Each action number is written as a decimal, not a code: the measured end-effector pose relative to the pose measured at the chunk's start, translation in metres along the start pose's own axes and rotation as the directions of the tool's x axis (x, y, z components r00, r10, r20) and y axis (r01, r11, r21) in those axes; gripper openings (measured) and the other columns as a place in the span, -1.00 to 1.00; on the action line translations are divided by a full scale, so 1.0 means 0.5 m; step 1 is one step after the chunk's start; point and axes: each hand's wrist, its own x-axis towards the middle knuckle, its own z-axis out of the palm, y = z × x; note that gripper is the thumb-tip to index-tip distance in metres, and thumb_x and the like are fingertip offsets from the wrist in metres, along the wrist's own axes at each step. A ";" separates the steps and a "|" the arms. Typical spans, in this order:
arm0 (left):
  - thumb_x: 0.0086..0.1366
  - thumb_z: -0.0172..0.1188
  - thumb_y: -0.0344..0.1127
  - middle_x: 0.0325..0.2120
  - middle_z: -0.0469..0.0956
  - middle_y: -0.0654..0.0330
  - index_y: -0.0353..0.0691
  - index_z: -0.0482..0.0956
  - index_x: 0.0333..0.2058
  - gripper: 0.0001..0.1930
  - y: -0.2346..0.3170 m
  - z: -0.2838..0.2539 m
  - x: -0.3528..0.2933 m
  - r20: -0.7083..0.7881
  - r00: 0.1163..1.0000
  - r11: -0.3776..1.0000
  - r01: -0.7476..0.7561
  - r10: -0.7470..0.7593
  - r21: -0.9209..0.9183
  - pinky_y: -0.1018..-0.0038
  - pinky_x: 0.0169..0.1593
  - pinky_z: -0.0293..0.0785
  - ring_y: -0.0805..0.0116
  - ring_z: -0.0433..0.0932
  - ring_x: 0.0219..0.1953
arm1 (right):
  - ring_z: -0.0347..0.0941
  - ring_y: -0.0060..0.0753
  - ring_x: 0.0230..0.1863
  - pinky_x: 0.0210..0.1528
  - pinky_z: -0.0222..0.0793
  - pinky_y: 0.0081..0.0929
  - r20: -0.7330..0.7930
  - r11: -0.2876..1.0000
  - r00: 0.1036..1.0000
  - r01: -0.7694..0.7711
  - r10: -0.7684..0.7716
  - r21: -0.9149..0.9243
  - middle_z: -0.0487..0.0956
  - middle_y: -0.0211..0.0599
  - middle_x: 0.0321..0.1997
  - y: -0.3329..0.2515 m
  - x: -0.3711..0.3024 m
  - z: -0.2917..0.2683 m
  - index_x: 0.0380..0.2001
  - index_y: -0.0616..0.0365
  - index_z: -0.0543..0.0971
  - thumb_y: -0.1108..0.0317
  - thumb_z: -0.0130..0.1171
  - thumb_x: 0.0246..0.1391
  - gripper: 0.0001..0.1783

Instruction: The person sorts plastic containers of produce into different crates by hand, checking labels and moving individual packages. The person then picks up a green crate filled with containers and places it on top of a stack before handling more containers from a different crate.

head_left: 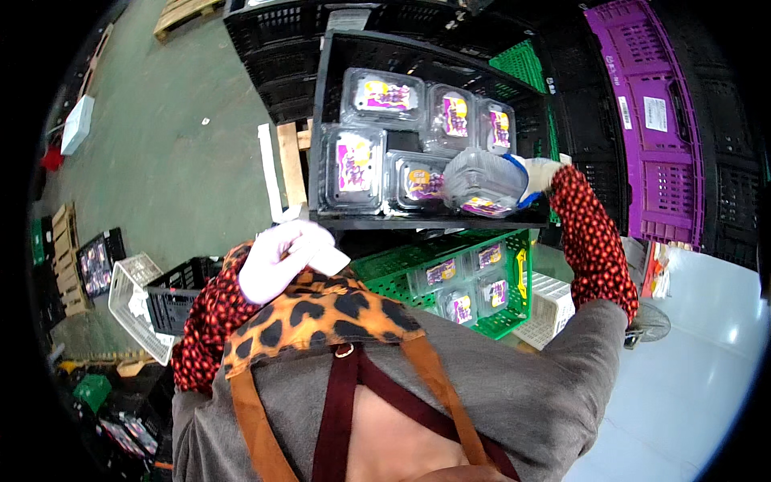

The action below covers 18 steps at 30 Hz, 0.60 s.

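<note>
The grey top (498, 386) sits below both hands, the left hand (285, 257) half-curled, its hold unclear to me, the right hand (536, 178) gripping a tilted purple-labelled clamshell (486, 178) at the black crate (426, 222), apparently repositioning it, which calls for steady levelling.

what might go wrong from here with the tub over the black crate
1. The clear tub in the right hand appears tilted, so it might slip or its lid could pop.
2. Other packed tubs sit close by in the black crate; a bump could dent or shift one.
3. The left hand seems to pinch a small white piece, which could drop if the grip loosens.
</note>
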 end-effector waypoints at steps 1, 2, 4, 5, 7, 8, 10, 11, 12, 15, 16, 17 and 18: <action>0.27 -0.02 -0.41 -0.34 0.50 0.23 -0.34 0.46 -0.20 -0.82 -0.006 0.002 0.001 -0.023 0.999 1.000 -0.026 0.026 -0.010 0.56 -0.09 0.35 0.52 0.46 -0.25 | 0.29 -0.16 0.12 0.16 0.22 -0.35 -0.087 0.999 0.996 0.031 -0.035 -0.042 0.29 -0.01 0.15 -0.062 -0.010 0.009 0.19 0.18 0.06 0.10 0.50 -0.55 0.19; 0.28 -0.04 -0.41 -0.33 0.50 0.23 -0.34 0.45 -0.16 -0.80 -0.007 0.006 0.005 -0.033 0.998 0.998 -0.053 0.052 -0.018 0.57 -0.09 0.35 0.52 0.46 -0.24 | 0.26 -0.06 0.14 0.16 0.21 -0.33 -0.262 0.976 0.965 -0.041 -0.016 -0.213 0.24 0.04 0.19 -0.021 -0.011 0.061 0.23 0.13 0.02 0.05 0.50 -0.61 0.27; 0.31 -0.08 -0.40 -0.33 0.51 0.25 -0.34 0.37 -0.05 -0.74 0.009 0.014 0.010 -0.079 0.997 0.988 -0.021 0.009 -0.155 0.61 -0.13 0.37 0.57 0.47 -0.25 | 0.13 -0.02 0.22 0.22 0.11 -0.25 -0.376 0.928 0.925 -0.182 0.049 -0.326 0.09 0.00 0.28 -0.153 -0.024 0.053 0.24 0.14 -0.02 0.14 0.47 -0.54 0.24; 0.31 -0.06 -0.39 -0.31 0.52 0.25 -0.35 0.36 -0.03 -0.72 0.006 0.011 0.015 -0.083 0.996 0.981 -0.031 0.015 -0.193 0.62 -0.13 0.37 0.58 0.47 -0.25 | 0.10 -0.03 0.23 0.23 0.09 -0.23 -0.401 0.922 0.915 -0.187 0.039 -0.338 0.11 -0.02 0.27 -0.184 -0.037 0.059 0.25 0.14 -0.02 0.16 0.46 -0.54 0.24; 0.29 -0.03 -0.40 -0.34 0.53 0.24 -0.37 0.43 -0.13 -0.77 -0.008 0.007 0.028 -0.128 0.991 0.978 -0.049 0.023 -0.201 0.63 -0.16 0.38 0.57 0.48 -0.28 | 0.11 -0.03 0.22 0.24 0.05 -0.22 -0.484 0.964 0.875 -0.112 -0.021 -0.243 0.18 -0.04 0.19 -0.187 -0.040 0.091 0.24 0.07 0.02 0.22 0.43 -0.53 0.18; 0.28 -0.02 -0.42 -0.35 0.54 0.23 -0.38 0.45 -0.17 -0.80 -0.011 0.005 0.037 -0.118 0.993 0.971 -0.045 0.018 -0.233 0.63 -0.17 0.39 0.56 0.49 -0.29 | 0.12 -0.03 0.21 0.24 0.05 -0.22 -0.495 0.966 0.868 -0.111 -0.020 -0.234 0.20 -0.03 0.18 -0.190 -0.044 0.096 0.24 0.05 0.03 0.23 0.43 -0.53 0.17; 0.25 0.03 -0.42 -0.41 0.55 0.21 -0.39 0.48 -0.27 -0.85 -0.032 0.004 0.043 -0.131 0.990 0.971 -0.074 0.045 -0.228 0.64 -0.27 0.41 0.56 0.51 -0.36 | 0.14 -0.03 0.19 0.24 0.04 -0.21 -0.519 0.971 0.855 -0.111 -0.016 -0.213 0.22 -0.03 0.14 -0.201 -0.054 0.109 0.23 0.01 0.06 0.25 0.42 -0.51 0.13; 0.24 0.05 -0.42 -0.43 0.56 0.21 -0.39 0.48 -0.29 -0.85 -0.040 -0.001 0.049 -0.110 0.992 0.976 -0.075 0.053 -0.206 0.65 -0.29 0.42 0.57 0.51 -0.38 | 0.18 -0.04 0.13 0.19 0.08 -0.20 -0.563 0.967 0.826 -0.106 -0.043 -0.230 0.26 -0.04 0.08 -0.216 -0.057 0.107 0.22 -0.04 0.12 0.23 0.40 -0.48 0.08; 0.24 0.06 -0.41 -0.45 0.56 0.21 -0.39 0.49 -0.31 -0.86 -0.044 -0.005 0.053 -0.086 0.994 0.980 -0.076 0.061 -0.184 0.65 -0.32 0.42 0.57 0.52 -0.41 | 0.19 -0.04 0.12 0.17 0.10 -0.20 -0.574 0.951 0.818 -0.147 -0.037 -0.271 0.26 -0.05 0.08 -0.232 -0.064 0.102 0.22 -0.05 0.13 0.22 0.40 -0.48 0.07; 0.20 0.12 -0.42 -0.52 0.56 0.23 -0.38 0.52 -0.41 -0.89 -0.036 -0.006 0.058 -0.063 0.997 0.983 -0.057 0.046 -0.172 0.67 -0.38 0.42 0.59 0.52 -0.47 | 0.21 -0.04 0.06 0.09 0.15 -0.20 -0.644 0.886 0.764 -0.279 -0.029 -0.370 0.28 -0.08 0.04 -0.302 -0.099 0.087 0.20 -0.11 0.19 0.17 0.39 -0.47 0.02; 0.20 0.12 -0.43 -0.53 0.56 0.23 -0.38 0.52 -0.42 -0.89 -0.029 -0.005 0.059 -0.045 0.998 0.981 -0.042 0.034 -0.190 0.67 -0.38 0.42 0.59 0.52 -0.48 | 0.21 -0.03 0.06 0.09 0.15 -0.19 -0.680 0.882 0.733 -0.303 -0.027 -0.361 0.29 -0.06 0.03 -0.326 -0.112 0.081 0.19 -0.13 0.20 0.20 0.39 -0.47 0.00; 0.19 0.13 -0.44 -0.53 0.56 0.26 -0.36 0.53 -0.42 -0.91 -0.011 -0.001 0.059 -0.028 0.998 0.972 -0.058 0.053 -0.227 0.68 -0.39 0.40 0.62 0.50 -0.48 | 0.21 -0.03 0.06 0.10 0.14 -0.18 -0.724 0.871 0.690 -0.351 -0.006 -0.342 0.30 -0.06 0.02 -0.346 -0.136 0.080 0.18 -0.13 0.21 0.21 0.39 -0.48 0.00; 0.19 0.12 -0.45 -0.53 0.56 0.27 -0.37 0.53 -0.39 -0.91 -0.003 0.000 0.058 -0.030 0.997 0.979 -0.081 0.077 -0.186 0.69 -0.38 0.41 0.63 0.50 -0.48 | 0.21 -0.03 0.07 0.12 0.13 -0.17 -0.766 0.862 0.643 -0.397 0.015 -0.316 0.30 -0.05 0.02 -0.359 -0.156 0.084 0.18 -0.14 0.22 0.23 0.39 -0.48 0.00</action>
